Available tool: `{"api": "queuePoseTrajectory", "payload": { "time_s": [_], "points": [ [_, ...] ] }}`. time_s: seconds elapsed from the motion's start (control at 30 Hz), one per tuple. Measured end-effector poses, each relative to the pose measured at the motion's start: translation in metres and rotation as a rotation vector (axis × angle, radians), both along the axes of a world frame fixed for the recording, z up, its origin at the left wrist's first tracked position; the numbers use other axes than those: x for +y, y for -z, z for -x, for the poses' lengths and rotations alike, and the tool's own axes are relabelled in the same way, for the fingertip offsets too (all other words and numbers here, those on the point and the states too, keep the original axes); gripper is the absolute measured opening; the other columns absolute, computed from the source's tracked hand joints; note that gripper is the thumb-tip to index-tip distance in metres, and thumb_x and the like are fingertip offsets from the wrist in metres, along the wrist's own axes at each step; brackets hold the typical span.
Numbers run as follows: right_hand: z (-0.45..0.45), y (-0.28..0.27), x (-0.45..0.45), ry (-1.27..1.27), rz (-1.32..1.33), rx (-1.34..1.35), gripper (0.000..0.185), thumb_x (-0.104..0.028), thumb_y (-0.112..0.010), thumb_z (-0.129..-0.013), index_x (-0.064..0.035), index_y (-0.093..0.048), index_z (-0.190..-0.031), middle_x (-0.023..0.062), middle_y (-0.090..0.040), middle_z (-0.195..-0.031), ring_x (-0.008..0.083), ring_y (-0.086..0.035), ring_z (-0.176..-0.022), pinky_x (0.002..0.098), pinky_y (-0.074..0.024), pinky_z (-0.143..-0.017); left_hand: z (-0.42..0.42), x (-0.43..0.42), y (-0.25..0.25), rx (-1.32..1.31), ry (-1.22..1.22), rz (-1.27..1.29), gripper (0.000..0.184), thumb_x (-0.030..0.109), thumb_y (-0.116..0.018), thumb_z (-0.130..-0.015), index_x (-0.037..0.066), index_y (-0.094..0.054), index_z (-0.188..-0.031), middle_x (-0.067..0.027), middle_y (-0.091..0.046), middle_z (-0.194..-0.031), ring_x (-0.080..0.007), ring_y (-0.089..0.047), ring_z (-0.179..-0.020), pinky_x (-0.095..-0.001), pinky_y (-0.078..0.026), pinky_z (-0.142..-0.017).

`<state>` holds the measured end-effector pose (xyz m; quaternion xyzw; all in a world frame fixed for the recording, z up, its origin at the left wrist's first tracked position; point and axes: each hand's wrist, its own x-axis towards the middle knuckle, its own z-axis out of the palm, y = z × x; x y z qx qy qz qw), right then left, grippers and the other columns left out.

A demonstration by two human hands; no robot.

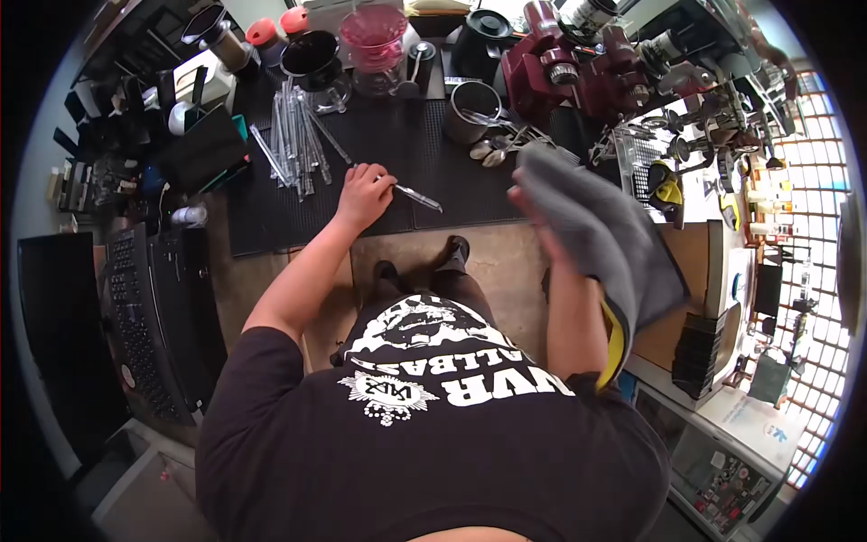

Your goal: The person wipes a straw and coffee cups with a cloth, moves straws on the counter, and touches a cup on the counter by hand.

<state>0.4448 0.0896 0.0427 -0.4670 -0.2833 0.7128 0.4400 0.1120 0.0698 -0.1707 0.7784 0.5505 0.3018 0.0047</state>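
My left hand (366, 194) is closed on a slim, clear-wrapped stick (418, 197) over the black mat (397, 135), near its front edge. Just beyond that hand lies a loose pile of similar clear-wrapped sticks (293, 135). On the right, a grey cloth (601, 217) with a yellow edge drapes over my right hand (545, 233) and hangs along the forearm. The cloth hides most of that hand's fingers. Several spoons (495, 155) lie on the mat beside a metal cup (470, 113), to the left of the cloth.
Along the back stand a pink dripper (373, 45), a black dripper (310, 59), a black canister (481, 45) and dark red grinders (540, 68). A keyboard (135, 316) is at the left. Black trays (700, 352) sit on the right-hand counter.
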Motion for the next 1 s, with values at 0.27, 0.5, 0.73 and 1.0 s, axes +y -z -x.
{"api": "queuePoseTrajectory", "payload": {
  "time_s": [0.27,0.5,0.73,1.0],
  "points": [
    [-0.022,0.049,0.012,-0.381,-0.642,-0.539,0.010,-0.006,-0.068,-0.090,0.0038,-0.068,-0.089,0.0080,-0.069,-0.084,0.0113,-0.064,-0.078,0.0257,-0.0515,-0.068,-0.069,0.054,-0.101,-0.545,-0.129,-0.046,0.014,-0.001,-0.074,-0.086,0.005,-0.071,-0.099,-0.0036,-0.067,-0.089,-0.0093,-0.061,-0.074,-0.0226,-0.045,-0.064],
    [-0.050,0.070,0.070,-0.935,-1.012,-0.692,0.008,-0.012,-0.067,-0.076,-0.0060,-0.062,-0.079,0.0135,-0.060,-0.074,0.0368,-0.059,-0.070,0.0426,-0.0480,-0.066,-0.135,0.119,-0.158,-0.665,-0.280,-0.067,0.013,0.005,-0.076,-0.085,0.007,-0.072,-0.096,-0.0009,-0.071,-0.084,-0.0099,-0.064,-0.074,-0.0247,-0.043,-0.064],
    [-0.066,0.104,0.095,-1.068,-1.202,-0.866,0.022,-0.025,-0.072,-0.075,-0.0130,-0.070,-0.094,0.0126,-0.069,-0.091,0.0380,-0.064,-0.086,0.0479,-0.0507,-0.075,-0.135,0.084,-0.149,-0.347,-0.281,0.148,0.060,0.025,-0.089,-0.068,0.011,-0.065,-0.122,-0.0125,-0.049,-0.142,-0.0321,-0.052,-0.127,-0.0439,-0.041,-0.106],
    [-0.022,0.102,0.103,-1.613,-1.375,-0.892,0.018,-0.014,-0.061,-0.073,-0.0118,-0.075,-0.084,0.0147,-0.072,-0.087,0.0374,-0.070,-0.085,0.0468,-0.0557,-0.071,-0.132,0.005,-0.076,-1.033,-0.396,0.529,0.036,0.021,-0.063,-0.099,0.009,-0.056,-0.132,-0.0039,-0.067,-0.113,-0.0148,-0.062,-0.100,-0.0325,-0.049,-0.090]
  ]
}}
